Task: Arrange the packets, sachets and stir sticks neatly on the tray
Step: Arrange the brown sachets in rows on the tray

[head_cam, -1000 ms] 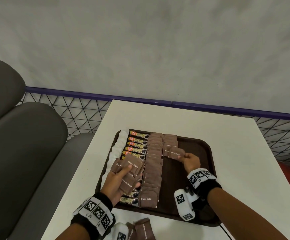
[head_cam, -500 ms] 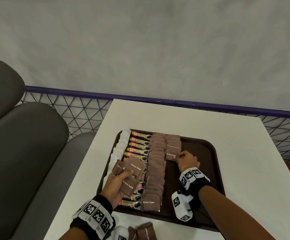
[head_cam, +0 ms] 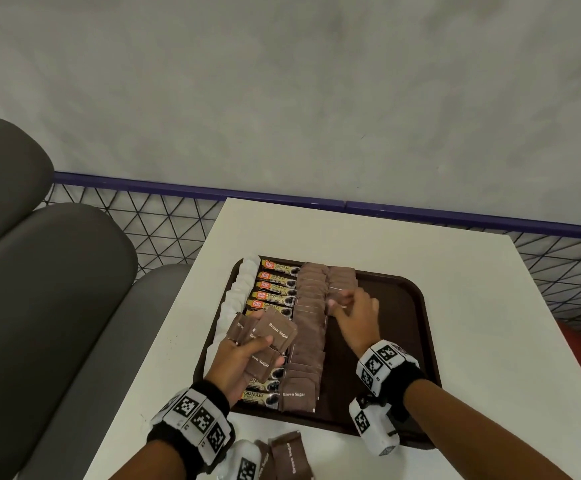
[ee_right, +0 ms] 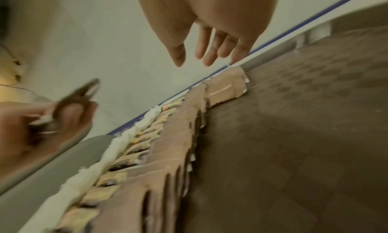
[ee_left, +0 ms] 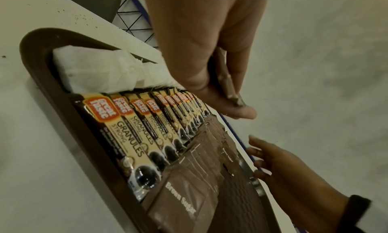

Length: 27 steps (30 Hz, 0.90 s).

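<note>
1. While the left hand [head_cam: 244,355] grips a fan of brown sugar sachets [head_cam: 268,336] above the tray's [head_cam: 417,306] near-left part, the right hand [head_cam: 354,311] hangs with straight, spread fingers [ee_right: 201,46] over the short sachet column [head_cam: 342,280].
2. On the tray, left to right: white packets [head_cam: 244,282], coffee granule sticks [head_cam: 277,285], long brown sachet column [head_cam: 308,334].
3. Loose sachets [head_cam: 287,455] lie on the white table [head_cam: 489,323], near the tray's front edge.

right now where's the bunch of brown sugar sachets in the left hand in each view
Head: bunch of brown sugar sachets, left of centre, over the tray's left side.
Left wrist: edge-on between thumb and fingers, upper centre.
Right wrist: blurred, at the left edge.
Shared landmark: the row of white packets.
</note>
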Tool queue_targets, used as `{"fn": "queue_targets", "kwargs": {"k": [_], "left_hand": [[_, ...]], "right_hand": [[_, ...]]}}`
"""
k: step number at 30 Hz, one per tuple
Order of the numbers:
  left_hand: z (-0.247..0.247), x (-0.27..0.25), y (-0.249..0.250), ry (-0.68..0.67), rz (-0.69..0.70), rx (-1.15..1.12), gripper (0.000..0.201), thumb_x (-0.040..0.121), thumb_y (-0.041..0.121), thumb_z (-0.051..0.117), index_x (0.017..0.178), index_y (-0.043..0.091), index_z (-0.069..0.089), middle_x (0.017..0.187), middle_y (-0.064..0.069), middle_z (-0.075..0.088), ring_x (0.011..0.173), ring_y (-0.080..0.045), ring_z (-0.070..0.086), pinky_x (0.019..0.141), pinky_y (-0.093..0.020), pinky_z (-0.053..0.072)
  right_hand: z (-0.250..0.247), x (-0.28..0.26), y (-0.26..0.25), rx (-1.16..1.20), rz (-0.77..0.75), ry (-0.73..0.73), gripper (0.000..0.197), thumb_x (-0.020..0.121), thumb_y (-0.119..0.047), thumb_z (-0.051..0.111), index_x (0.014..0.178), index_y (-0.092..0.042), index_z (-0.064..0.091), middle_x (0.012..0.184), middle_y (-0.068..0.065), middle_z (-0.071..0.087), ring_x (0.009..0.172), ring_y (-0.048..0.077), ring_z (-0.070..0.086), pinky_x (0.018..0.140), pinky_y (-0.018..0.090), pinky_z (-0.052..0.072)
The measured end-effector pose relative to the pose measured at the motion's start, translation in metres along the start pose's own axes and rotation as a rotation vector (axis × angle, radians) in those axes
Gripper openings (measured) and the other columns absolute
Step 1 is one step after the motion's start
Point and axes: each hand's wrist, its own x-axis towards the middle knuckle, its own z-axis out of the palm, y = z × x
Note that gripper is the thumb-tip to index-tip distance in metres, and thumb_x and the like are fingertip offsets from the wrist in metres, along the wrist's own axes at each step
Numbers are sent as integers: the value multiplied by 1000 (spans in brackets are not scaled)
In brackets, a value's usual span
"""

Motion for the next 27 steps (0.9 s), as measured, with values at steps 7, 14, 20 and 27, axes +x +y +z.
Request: {"fn": "queue_targets", "kwargs": {"k": [7, 14, 20, 27], "left_hand": [[4, -7, -4, 27, 17, 9, 39, 83, -11, 56, 111, 17, 59, 106, -15, 67, 78, -28, 69, 56, -36, 58], [5, -13, -6, 27, -22, -6, 33, 86, -8, 55, 112, 12, 58, 104, -18, 67, 81, -33, 66, 58, -38, 58], [-1, -11, -4, 9, -81, -104, 50, 83, -20, 35, 114, 13, 56, 109, -23, 62, 88, -36, 62, 65, -43, 58], [-3, -11, 0, 4, -65, -80, 56, 84, -21, 36, 124, 15, 50, 118, -22, 58, 89, -36, 63, 61, -40, 60]], "right_hand": [[4, -42, -28, 268, -152, -441, 20, 82, -39, 64, 88, -22, 57, 91, -6, 54, 91, 13, 52, 82, 22, 43], [11, -48, -33, 332, -75, -479, 21, 84, -11, 64, 73, -23, 50, 75, -9, 51, 69, 3, 47, 64, 8, 40], [-3, -31, -19, 421, 69, -288, 16, 86, -10, 60, 79, -21, 51, 91, 15, 62, 82, 23, 59, 67, 23, 46], [-23, -2, 21, 256, 169, -61, 18, 83, -4, 61, 78, -20, 54, 80, 7, 59, 76, 24, 57, 77, 36, 48]]}}
